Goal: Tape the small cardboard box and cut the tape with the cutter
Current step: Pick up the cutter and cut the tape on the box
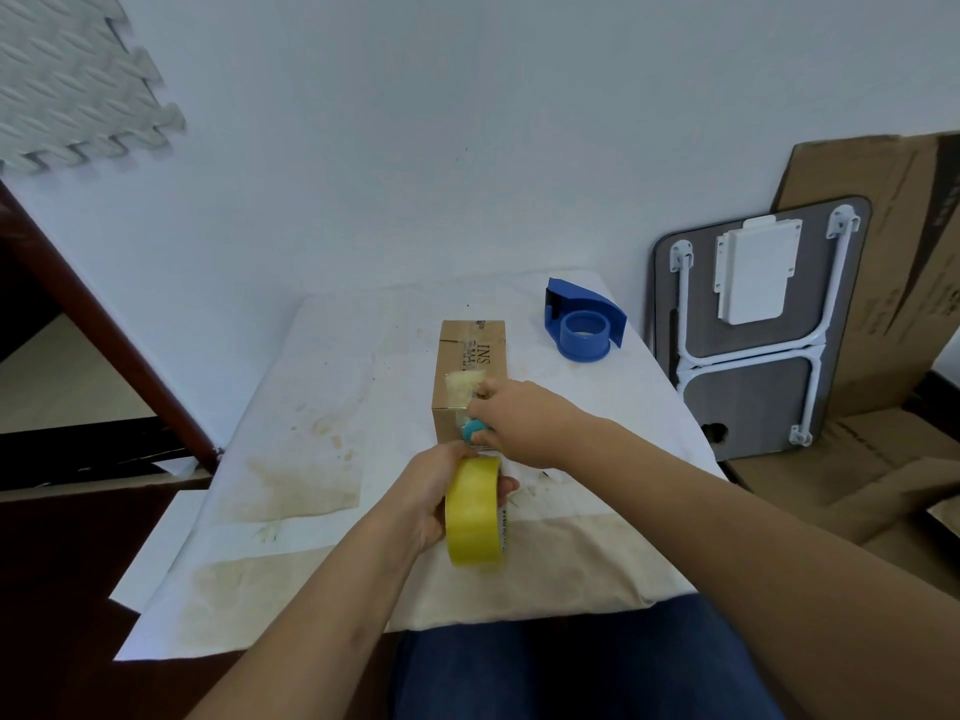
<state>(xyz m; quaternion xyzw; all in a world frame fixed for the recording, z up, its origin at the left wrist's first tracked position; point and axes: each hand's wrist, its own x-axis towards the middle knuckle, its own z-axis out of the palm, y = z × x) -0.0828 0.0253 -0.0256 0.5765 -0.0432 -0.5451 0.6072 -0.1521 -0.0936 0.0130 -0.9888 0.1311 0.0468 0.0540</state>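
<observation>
A small brown cardboard box (470,356) stands on the stained white table cover (322,407), with a strip of clear tape running over its near top edge. My left hand (431,498) grips a yellow roll of tape (475,511) just in front of the box. My right hand (524,420) holds a small teal cutter (474,428) against the box's near face, where the tape leaves the box toward the roll. The cutter's blade is hidden between hand and box.
A blue tape dispenser (584,322) sits at the table's far right corner. A folded grey lap table (753,330) and flattened cardboard (893,283) lean by the wall at right. A foam mat (72,80) hangs at top left.
</observation>
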